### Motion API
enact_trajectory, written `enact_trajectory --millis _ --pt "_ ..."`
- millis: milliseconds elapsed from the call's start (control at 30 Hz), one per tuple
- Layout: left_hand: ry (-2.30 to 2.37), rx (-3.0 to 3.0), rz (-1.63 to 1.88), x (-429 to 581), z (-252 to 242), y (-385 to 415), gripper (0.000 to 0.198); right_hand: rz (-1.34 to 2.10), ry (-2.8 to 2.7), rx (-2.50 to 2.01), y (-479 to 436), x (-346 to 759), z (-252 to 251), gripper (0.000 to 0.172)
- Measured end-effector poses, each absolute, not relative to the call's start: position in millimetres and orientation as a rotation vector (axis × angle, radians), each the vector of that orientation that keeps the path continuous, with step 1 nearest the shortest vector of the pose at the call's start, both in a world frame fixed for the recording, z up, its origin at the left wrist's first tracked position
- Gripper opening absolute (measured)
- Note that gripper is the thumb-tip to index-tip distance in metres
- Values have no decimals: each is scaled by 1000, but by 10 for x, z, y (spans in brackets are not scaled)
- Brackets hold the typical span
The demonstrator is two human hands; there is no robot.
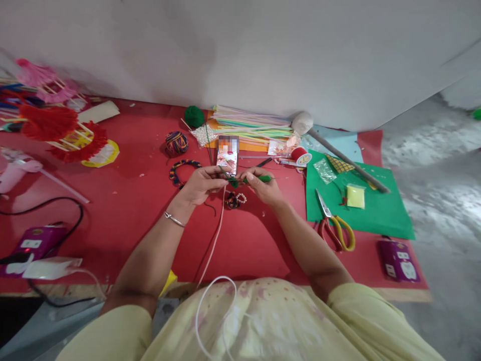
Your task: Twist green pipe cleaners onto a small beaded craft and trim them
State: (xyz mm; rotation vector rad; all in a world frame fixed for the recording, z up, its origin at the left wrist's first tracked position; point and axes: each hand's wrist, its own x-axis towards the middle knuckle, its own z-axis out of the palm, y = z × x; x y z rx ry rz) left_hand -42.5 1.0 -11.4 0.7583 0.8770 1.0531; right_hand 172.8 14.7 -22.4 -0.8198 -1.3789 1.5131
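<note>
My left hand point(205, 184) pinches a small piece of green yarn work point(233, 183) near the table's middle. A green strand point(208, 143) rises from that hand toward a green yarn ball point(194, 116) at the back. Closed around a green-handled crochet hook point(265, 178), my right hand point(265, 190) brings its thin shaft up to the yarn work. Just below the fingers lies a dark multicoloured yarn piece point(232, 201) with a loop of pearly beads point(241, 198). A phone point(227, 155) with a lit screen sits just beyond both hands, a white cable point(220, 225) running toward me.
Left of my hands are a multicoloured yarn ball point(176, 143) and a curved yarn band point(173, 173). Pipe cleaners point(251, 123), a mallet point(302, 123) and red thread spool point(300, 156) lie behind. Scissors point(334, 228) rest partly on green sheet point(387, 215). Purple power boxes point(400, 260) flank the table.
</note>
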Motion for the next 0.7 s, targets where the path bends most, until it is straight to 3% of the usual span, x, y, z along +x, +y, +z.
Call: enact_trajectory --millis 333,567,700 --pt "1023 843 1276 -339 -136 28 54 1487 -1185 -818 113 1611 -318 30" --pt "989 884 1256 -299 -166 -24 49 1750 -932 -836 110 1575 -319 47" --pt "1007 954 1277 -305 -174 -40 42 1843 -864 -836 81 1580 -284 46"
